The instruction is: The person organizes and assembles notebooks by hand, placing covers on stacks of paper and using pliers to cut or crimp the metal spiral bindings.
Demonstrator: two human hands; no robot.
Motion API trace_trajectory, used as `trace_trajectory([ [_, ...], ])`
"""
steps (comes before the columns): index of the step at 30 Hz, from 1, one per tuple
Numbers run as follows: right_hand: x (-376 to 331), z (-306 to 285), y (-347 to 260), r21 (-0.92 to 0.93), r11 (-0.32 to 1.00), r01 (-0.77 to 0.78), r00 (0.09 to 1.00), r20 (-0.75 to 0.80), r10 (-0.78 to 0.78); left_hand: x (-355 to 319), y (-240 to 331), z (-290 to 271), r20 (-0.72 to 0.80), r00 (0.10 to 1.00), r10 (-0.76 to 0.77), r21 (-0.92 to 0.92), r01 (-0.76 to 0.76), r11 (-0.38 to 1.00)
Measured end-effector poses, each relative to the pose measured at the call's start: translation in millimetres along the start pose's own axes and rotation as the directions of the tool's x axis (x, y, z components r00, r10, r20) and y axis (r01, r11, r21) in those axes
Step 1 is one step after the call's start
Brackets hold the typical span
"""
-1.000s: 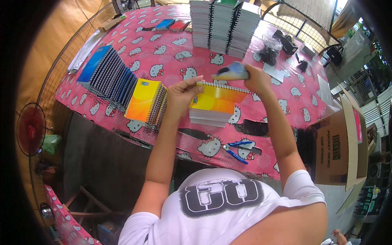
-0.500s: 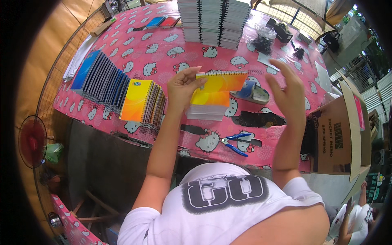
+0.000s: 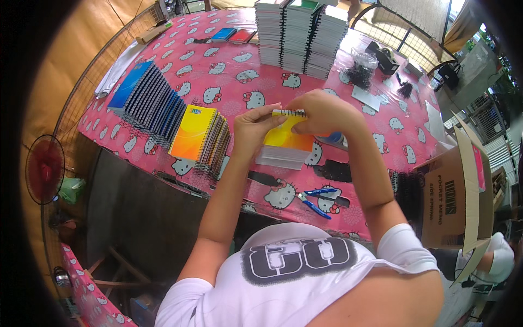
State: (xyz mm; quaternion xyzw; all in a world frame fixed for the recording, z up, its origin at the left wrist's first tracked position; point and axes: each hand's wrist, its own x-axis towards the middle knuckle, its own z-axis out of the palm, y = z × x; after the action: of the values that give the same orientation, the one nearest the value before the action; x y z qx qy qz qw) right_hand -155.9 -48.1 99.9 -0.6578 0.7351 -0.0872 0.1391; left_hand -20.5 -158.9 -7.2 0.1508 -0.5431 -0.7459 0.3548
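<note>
A small yellow-and-orange spiral notebook (image 3: pixel 281 132) is held up over a stack of loose yellow-covered pads (image 3: pixel 282 158). My left hand (image 3: pixel 254 129) pinches its left end, thumb on the cover. My right hand (image 3: pixel 329 113) is closed at the right end of the wire-bound top edge, fingers on the coil. Most of the coil's right part hides behind that hand. Nearer me lie blue-handled cutting pliers (image 3: pixel 316 201), jaws toward the left. Left of my left hand stands a row of finished-looking yellow spiral notebooks (image 3: pixel 194 133), beside a row of blue ones (image 3: pixel 144 98).
Tall stacks of black-bound notebooks (image 3: pixel 297 41) rise at the back. A tape dispenser (image 3: pixel 384 57) and a bag of black coils (image 3: pixel 359 70) sit at the far right. An open cardboard box (image 3: pixel 444 199) stands at the table's right edge. A red fan (image 3: pixel 45 169) is off left.
My right hand has come in from the right, where it was raised and open, and closed on the notebook's coil edge. My left hand keeps its hold. The view has shifted slightly.
</note>
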Motion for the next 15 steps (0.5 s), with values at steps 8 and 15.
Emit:
trace_trajectory([
  [8, -32.4, 13.0, 2.5, 0.135, 0.988, 0.069, 0.886, -0.463, 0.001, 2.7, 7.2, 1.9, 0.057, 0.998, -0.033, 0.12, 0.026, 0.992],
  [15, -124.8, 121.3, -2.0, 0.28, 0.958, -0.071, 0.889, -0.417, 0.187, 9.1, -8.9, 6.7, 0.195, 0.979, 0.052, -0.128, -0.027, 0.991],
])
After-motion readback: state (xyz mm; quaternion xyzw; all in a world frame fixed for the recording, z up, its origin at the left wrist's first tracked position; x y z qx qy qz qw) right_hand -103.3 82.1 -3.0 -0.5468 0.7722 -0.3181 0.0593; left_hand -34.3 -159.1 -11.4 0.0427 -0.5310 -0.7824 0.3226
